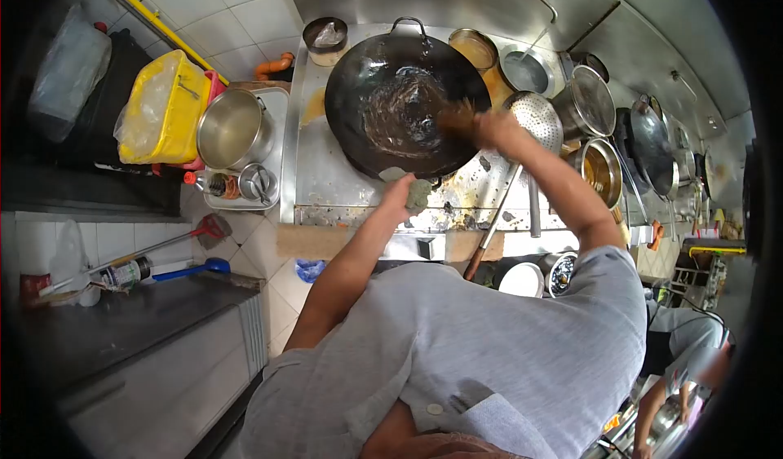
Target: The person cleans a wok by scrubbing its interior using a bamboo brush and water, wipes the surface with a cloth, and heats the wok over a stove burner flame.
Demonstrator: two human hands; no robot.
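Observation:
A large black wok (352, 100) sits on the steel stove top, with dark, wet-looking liquid in its bottom. My left hand (397, 197) is closed around a grey-green cloth (418, 196) at the wok's near rim, where the near handle is mostly hidden. Over the wok's right side, my right hand (499, 133) grips a brown brush (457, 122), smeared by motion. The brush head reaches inside the wok. Beside my right forearm lies a perforated skimmer (535, 120) with a long handle.
A steel pot (235, 130) and a small bottle stand on a tray to the left, near a yellow bin (165, 107). Several pans and a strainer (584, 100) crowd the right. A blue-handled tool (192, 270) lies on the left counter. Another person (693, 337) is at lower right.

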